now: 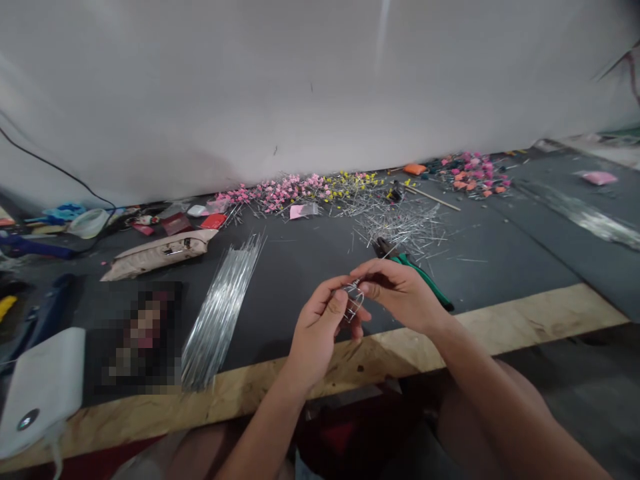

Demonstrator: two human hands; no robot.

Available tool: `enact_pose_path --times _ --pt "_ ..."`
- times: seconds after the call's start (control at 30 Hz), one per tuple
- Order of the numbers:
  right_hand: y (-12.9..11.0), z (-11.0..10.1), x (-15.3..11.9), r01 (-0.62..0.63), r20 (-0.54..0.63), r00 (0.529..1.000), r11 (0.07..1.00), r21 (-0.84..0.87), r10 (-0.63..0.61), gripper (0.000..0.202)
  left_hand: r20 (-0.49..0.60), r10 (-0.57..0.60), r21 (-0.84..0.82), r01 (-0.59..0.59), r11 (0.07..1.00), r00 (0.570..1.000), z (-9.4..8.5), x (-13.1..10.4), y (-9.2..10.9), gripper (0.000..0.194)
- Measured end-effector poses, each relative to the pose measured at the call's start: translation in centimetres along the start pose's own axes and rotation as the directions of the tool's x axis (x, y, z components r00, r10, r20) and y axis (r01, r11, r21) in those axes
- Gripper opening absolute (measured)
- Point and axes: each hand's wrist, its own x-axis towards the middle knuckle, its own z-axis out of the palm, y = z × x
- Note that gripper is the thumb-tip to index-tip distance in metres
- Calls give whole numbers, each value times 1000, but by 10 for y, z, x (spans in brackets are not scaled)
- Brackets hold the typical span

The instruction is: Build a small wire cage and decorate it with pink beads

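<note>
Forearms (510, 400), then hands (315, 323) around a wire frame (355, 303), long axis roughly away, slightly right.

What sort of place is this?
Looks like a small craft workbench, though the wider room is mostly out of view: a bundle of straight wires, green-handled pliers and a heap of pink flower-like pieces on thin stems.

Pliers (435, 289) lie behind the hands (407, 293), perhaps touching loose wires (403, 228).
</note>
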Motion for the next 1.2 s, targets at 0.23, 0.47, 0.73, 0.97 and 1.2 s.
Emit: enact_pose_path --times 0.23,0.47,0.73,0.97,1.2 --pt "3 5 0 73 -76 994 989 -129 -83 8 -102 60 182 -41 982 993 2 -1 2 28" --pt "5 8 -1 211 -20 974 937 -280 -225 9 -197 -9 188 47 981 980 0 0 4 20" --pt "6 8 0 302 6 950 913 -274 -313 11 -36 -254 -224 240 945 967 2 0 5 25" --pt "7 8 0 274 9 959 914 -298 -284 8 95 -378 -327 387 862 921 -1 2 4 24" --pt "9 10 -1 99 -120 980 909 -404 -160 9 -106 55 330 -17 944 993 -6 7 0 34"
